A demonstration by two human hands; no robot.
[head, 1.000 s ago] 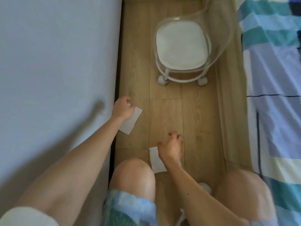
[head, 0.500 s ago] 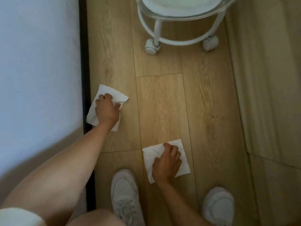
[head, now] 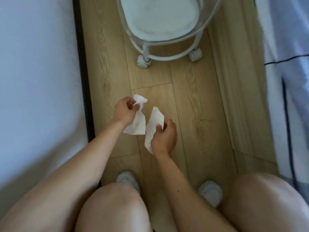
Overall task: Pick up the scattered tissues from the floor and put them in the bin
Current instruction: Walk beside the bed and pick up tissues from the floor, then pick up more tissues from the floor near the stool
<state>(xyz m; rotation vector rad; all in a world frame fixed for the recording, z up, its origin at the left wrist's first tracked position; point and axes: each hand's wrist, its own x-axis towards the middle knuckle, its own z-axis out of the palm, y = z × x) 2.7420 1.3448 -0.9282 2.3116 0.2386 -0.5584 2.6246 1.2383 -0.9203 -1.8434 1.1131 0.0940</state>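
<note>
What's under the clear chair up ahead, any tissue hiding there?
Under the chair I see bare wood floor between its two near casters, no tissue. The floor beneath the seat pad is covered. Each hand holds one tissue: left hand, right hand.

No legible text, label, brand, number or sign anywhere in view.

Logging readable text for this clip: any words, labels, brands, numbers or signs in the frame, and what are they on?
None can be read. The two crumpled white tissues, one in the left hand and one in the right hand, are blank. The clear plastic chair with the white seat pad, the pale wooden floor and the white shoes show no print.
</note>
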